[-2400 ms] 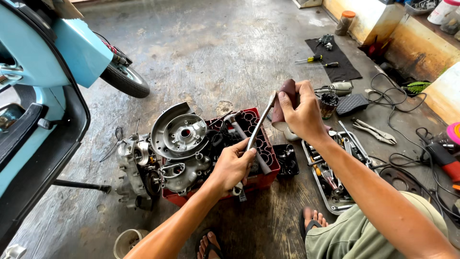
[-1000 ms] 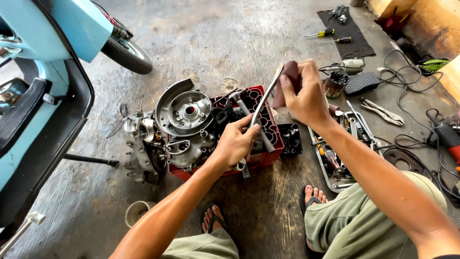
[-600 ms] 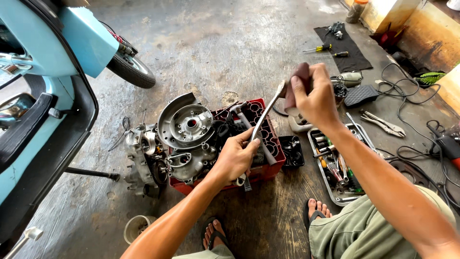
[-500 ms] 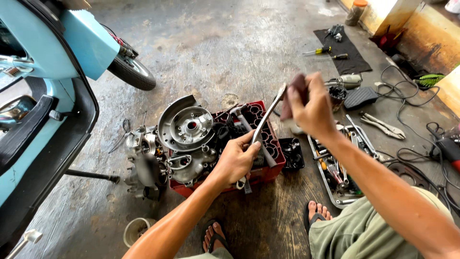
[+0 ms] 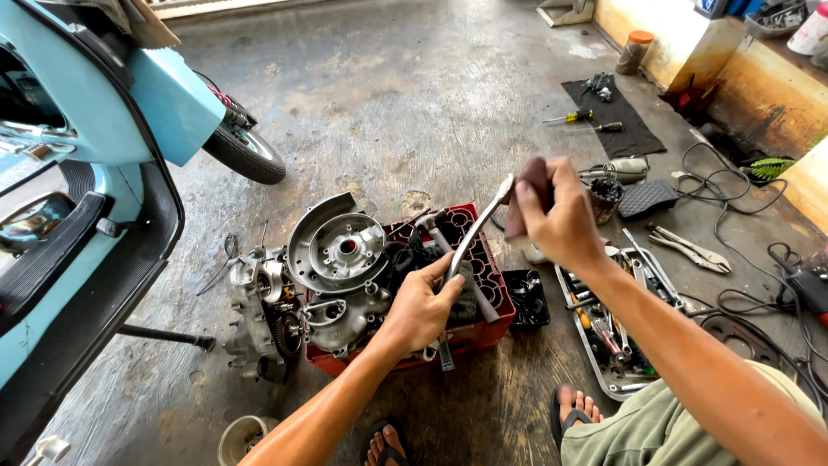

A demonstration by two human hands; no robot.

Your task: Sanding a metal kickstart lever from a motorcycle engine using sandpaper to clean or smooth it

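Our left hand [image 5: 420, 309] clenched around a metal lever [image 5: 474, 235] over the red crate [image 5: 483, 324], our right hand [image 5: 556, 220] gripping a dark rag [image 5: 526, 190] at its tip, engine [image 5: 319, 285] alongside

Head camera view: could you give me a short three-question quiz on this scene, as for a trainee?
1. True or false: the engine rests on a red crate.
2. What does the left hand hold?
a) a metal lever
b) a hammer
c) a tyre
3. Fill in: the right hand presses a dark ___ against the lever's upper end.

Key: 1 true; 2 a; 3 cloth.
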